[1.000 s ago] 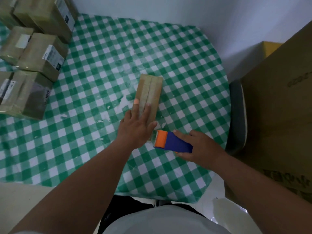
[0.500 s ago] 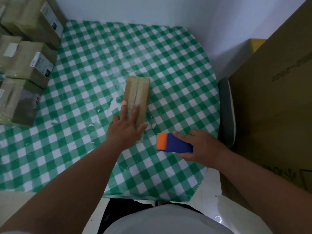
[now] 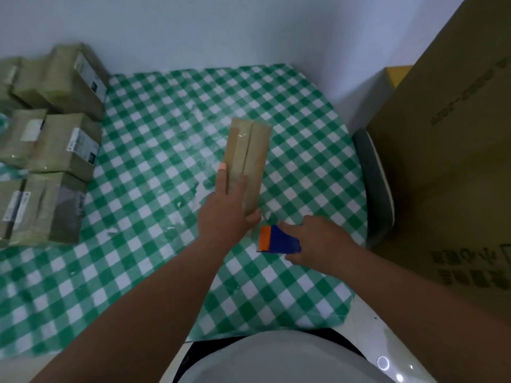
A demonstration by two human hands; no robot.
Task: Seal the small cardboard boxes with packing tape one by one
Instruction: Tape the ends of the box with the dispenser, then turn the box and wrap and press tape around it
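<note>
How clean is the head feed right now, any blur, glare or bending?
Head view: dim, bluish light; stacked tan cardboard boxes at left are motion-smeared; glare glints on the tape along the small tan cardboard box under the left hand; wide-angle bending curves the green checked tablecloth.

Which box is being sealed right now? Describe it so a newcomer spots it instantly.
On the green-and-white checked tablecloth, look at the middle, away from the stacked labelled cardboard boxes at the left edge. The long brown cardboard box lies alone, with the left hand pressing its near end; no label shows on it.
</note>
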